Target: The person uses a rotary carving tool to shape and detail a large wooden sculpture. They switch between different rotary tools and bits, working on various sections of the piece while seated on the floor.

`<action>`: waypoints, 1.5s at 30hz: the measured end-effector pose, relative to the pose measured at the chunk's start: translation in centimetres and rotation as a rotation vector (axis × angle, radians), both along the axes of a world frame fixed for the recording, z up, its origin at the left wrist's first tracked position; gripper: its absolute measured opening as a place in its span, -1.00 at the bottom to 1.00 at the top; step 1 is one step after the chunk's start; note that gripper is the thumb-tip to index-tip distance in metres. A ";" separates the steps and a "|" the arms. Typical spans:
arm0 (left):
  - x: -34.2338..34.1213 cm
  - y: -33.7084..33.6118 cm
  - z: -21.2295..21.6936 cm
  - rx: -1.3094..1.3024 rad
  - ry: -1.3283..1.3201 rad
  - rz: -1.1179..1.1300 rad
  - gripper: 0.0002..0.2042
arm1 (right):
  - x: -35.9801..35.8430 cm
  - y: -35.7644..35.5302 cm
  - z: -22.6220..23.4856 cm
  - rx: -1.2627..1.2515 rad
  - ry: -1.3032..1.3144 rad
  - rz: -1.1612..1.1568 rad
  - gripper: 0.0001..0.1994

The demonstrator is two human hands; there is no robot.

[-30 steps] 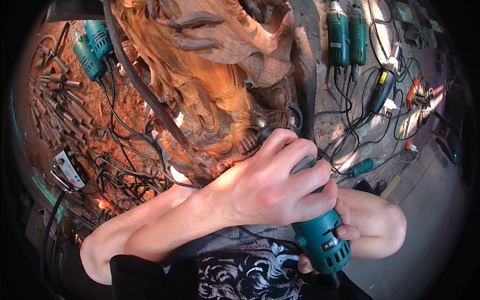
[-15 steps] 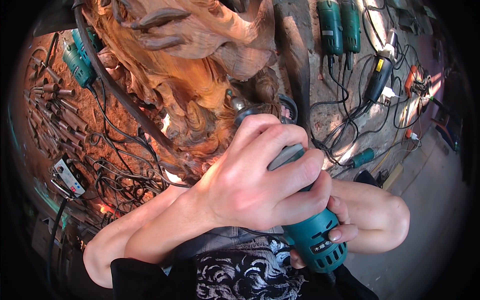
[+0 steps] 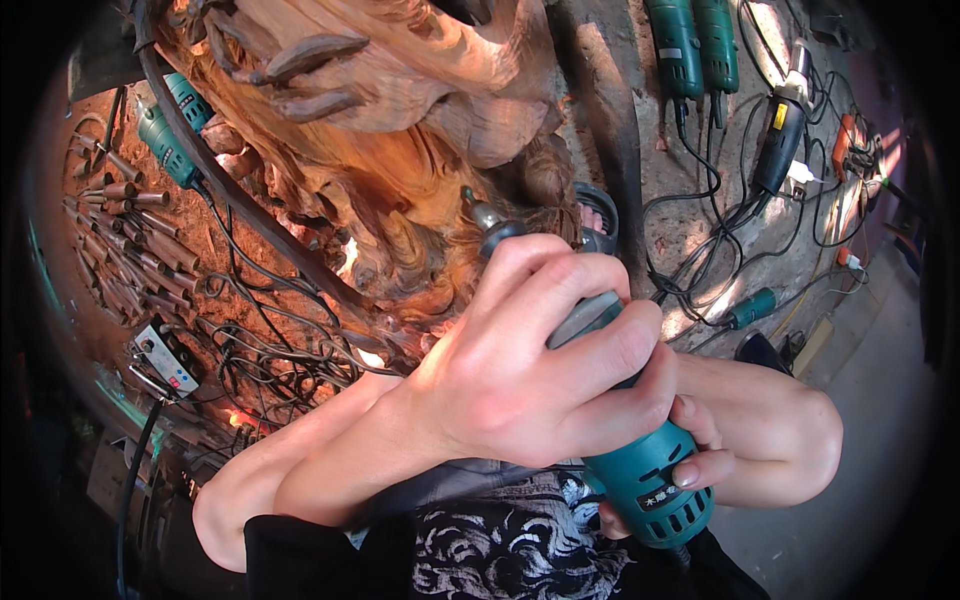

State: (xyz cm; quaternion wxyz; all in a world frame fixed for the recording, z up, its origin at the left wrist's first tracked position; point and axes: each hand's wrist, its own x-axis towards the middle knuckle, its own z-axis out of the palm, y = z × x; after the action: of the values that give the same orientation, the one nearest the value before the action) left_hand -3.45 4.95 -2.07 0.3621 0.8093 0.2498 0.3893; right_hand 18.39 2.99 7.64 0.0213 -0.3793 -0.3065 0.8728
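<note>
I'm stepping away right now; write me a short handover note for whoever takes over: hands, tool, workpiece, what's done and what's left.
Left hand: wrapped around the barrel of the teal grinder, arm crossed over.
Right hand: grips the grinder's rear end, mostly hidden beneath.
Grinder tip points at the reddish wood carving; contact cannot be confirmed.
Done: the carving already shows deep shaped folds and curls.
Left: cannot tell how much remains near the tip.
Around: spare grinders top right, chisels at left, cords across the ground.

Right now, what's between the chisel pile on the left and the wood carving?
Head view: between the chisels and the carving lie a teal power tool, a thick dark hose and tangled black cords on sawdust-covered ground.
</note>
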 end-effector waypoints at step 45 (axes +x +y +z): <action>0.1 -0.1 0.1 -0.017 0.011 0.002 -0.67 | -6.5 -12.9 -2.6 0.854 -0.256 -0.796 -0.42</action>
State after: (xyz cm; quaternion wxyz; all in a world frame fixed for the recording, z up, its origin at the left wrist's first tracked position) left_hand -3.34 4.80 -2.02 0.3673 0.8079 0.2558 0.3833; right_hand 11.87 -9.94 5.04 0.4604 -0.5249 -0.4646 0.5447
